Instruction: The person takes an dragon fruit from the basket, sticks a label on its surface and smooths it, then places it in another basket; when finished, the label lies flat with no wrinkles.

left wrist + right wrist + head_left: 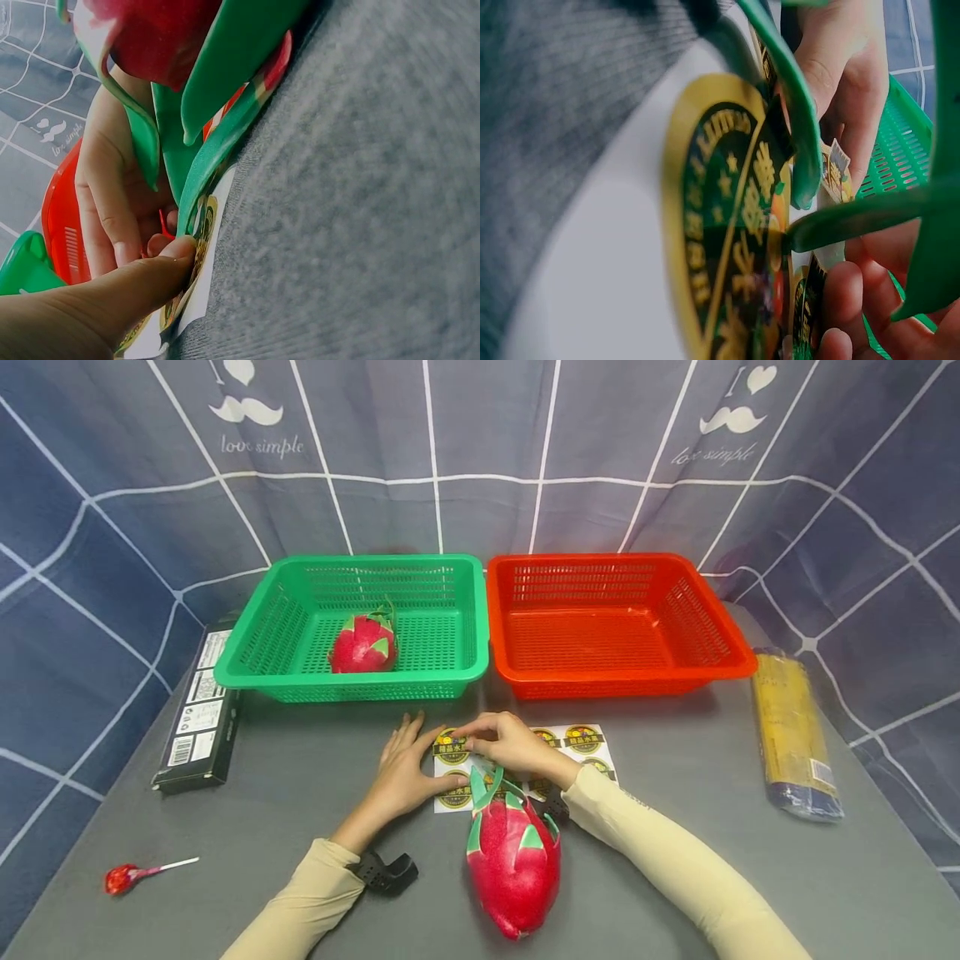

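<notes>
A white sheet of round black-and-gold stickers (583,739) lies on the grey table before the baskets. My left hand (405,772) rests at the sheet's left edge, fingers extended, its thumb pressing near a lower sticker. My right hand (517,747) reaches over the sheet and pinches at the upper-left sticker (450,749). In the right wrist view a sticker's edge (838,169) stands lifted beside the fingertips. A red dragon fruit (516,868) with green leaf tips lies just below, its leaves (217,157) overlapping the sheet and hiding part of it.
Behind the sheet stand a green basket (352,681) holding another dragon fruit (363,645) and a red basket (622,675). A black box (198,710) and a lollipop (123,878) lie at left. A yellow plastic-wrapped package (795,727) lies at right.
</notes>
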A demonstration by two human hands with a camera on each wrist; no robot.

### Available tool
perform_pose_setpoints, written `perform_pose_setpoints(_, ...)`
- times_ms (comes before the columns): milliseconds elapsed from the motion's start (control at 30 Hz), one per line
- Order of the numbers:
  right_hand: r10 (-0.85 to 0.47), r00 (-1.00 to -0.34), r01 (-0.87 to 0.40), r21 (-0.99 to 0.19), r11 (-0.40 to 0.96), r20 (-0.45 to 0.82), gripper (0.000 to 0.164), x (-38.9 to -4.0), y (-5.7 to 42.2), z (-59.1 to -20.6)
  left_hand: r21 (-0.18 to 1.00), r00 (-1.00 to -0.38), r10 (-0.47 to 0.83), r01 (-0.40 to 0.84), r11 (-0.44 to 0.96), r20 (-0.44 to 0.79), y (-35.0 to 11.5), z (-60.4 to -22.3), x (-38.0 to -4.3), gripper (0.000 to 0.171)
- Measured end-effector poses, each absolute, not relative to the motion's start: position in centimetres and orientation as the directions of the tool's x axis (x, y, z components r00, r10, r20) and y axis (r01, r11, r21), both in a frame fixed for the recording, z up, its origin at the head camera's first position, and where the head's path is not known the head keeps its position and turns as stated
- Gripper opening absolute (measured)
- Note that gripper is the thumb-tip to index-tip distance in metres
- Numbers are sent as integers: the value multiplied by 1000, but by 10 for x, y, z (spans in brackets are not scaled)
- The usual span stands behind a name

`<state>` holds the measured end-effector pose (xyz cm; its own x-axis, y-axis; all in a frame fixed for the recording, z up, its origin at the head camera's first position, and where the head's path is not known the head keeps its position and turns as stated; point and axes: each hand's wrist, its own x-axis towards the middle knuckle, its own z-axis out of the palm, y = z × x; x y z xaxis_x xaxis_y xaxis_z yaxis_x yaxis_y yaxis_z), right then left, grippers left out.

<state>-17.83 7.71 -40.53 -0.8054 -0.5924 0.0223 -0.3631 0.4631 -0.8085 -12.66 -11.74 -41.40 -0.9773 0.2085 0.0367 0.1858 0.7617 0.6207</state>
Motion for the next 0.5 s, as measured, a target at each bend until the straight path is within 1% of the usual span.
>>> perform_pose_setpoints(233, -592, -806, -339, -825, 453, 5, 25, -178, 85, -401, 633, -976, 211, 195, 749, 51, -110, -414, -128, 80)
perform_pose_setpoints(500, -563, -827, -267, -868, 419, -18, 25, -176, 84, -401, 629, -975, 218, 200, 751, 51, -116, -413, -126, 80)
